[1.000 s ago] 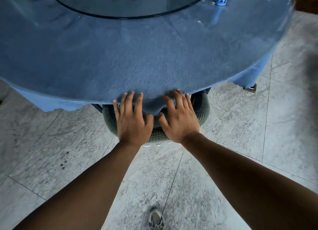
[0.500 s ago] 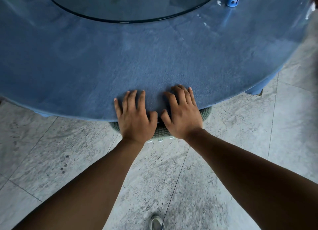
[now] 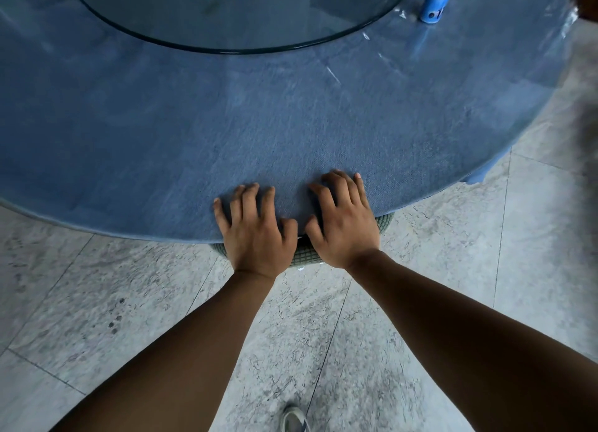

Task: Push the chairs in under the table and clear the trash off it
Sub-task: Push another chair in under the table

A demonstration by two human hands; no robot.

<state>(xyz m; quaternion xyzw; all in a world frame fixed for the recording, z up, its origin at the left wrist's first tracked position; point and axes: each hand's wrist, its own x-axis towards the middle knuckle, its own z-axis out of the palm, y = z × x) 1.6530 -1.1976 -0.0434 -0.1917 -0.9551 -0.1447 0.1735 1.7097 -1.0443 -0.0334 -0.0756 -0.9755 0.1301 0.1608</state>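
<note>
Head view looks down at a round tabletop (image 3: 226, 134) w/ blue cloth under a clear cover. Both hands lie side by side at the near edge. Left hand (image 3: 255, 234) is palm down, fingers (image 3: 250, 202) a bit spread and slightly bent, tips on the cloth. Right hand (image 3: 343, 224) is just beside it, fingers (image 3: 336, 189) more bent, also on the cloth. Neither hand holds or pinches anything. Thumbs are near each other, approx. touching the edge.

Chair (image 3: 304, 255), green woven, is almost fully under the tabletop; only a small curved part shows below the palms and at right of the right hand.

Glass turntable (image 3: 226, 48) sits at the far centre. Blue bottle (image 3: 435, 1) stands far right, near the turntable rim. Floor (image 3: 97, 302) is grey marble tile; a shoe (image 3: 293, 420) shows at the bottom.
</note>
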